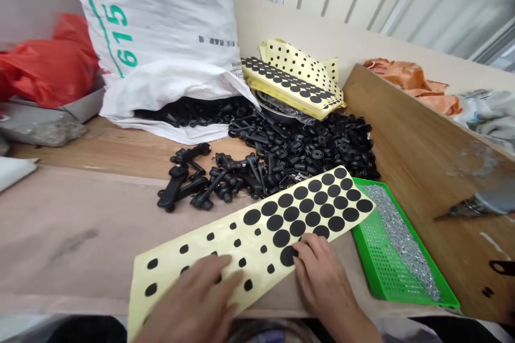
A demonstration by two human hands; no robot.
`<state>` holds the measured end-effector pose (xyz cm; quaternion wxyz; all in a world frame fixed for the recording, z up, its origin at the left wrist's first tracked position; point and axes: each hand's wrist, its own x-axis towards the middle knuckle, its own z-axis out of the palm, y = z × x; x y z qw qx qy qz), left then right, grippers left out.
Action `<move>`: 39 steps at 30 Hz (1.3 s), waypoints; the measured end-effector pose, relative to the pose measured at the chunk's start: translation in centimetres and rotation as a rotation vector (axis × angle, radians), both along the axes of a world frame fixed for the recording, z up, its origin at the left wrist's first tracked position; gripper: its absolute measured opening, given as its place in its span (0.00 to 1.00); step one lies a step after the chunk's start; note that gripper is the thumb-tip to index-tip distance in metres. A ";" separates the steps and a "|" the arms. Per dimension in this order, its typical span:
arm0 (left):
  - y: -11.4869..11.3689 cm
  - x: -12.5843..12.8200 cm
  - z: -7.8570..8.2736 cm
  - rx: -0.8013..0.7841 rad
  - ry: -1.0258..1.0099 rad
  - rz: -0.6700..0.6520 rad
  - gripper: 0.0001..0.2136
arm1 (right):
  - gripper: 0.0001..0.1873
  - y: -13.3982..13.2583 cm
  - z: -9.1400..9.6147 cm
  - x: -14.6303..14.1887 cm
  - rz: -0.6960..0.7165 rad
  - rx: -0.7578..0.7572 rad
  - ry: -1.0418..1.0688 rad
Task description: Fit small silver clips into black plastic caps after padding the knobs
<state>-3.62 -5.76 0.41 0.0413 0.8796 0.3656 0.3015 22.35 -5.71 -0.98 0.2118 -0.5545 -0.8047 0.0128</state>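
A pale yellow backing sheet (257, 236) with black round stickers lies slanted on the table in front of me. My left hand (197, 300) rests flat on its lower left part, fingers stretched out, holding the sheet down. My right hand (324, 273) sits at the sheet's lower edge, its fingertips curled against a large black sticker (286, 255); whether it grips the sticker I cannot tell. The sheet's left half shows only small black dots where stickers are gone.
A heap of black plastic parts (281, 155) lies behind the sheet, spilling from a white sack (161, 37). More sticker sheets (293, 83) are stacked behind. A green tray (394, 257) with small metal pieces stands at the right. Red plastic bag (48, 64) far left.
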 end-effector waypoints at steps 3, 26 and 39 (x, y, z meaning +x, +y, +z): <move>1.6 5.0 0.4 -0.116 0.232 -0.087 0.11 | 0.11 0.0 0.3 -0.9 -0.034 -0.003 0.025; 2.8 8.1 0.2 -0.192 0.440 -0.085 0.13 | 0.09 0.8 2.0 -1.1 -0.018 -0.162 0.078; 2.2 8.0 -0.4 -0.138 0.436 -0.081 0.14 | 0.08 0.4 2.5 -1.0 0.038 -0.215 0.232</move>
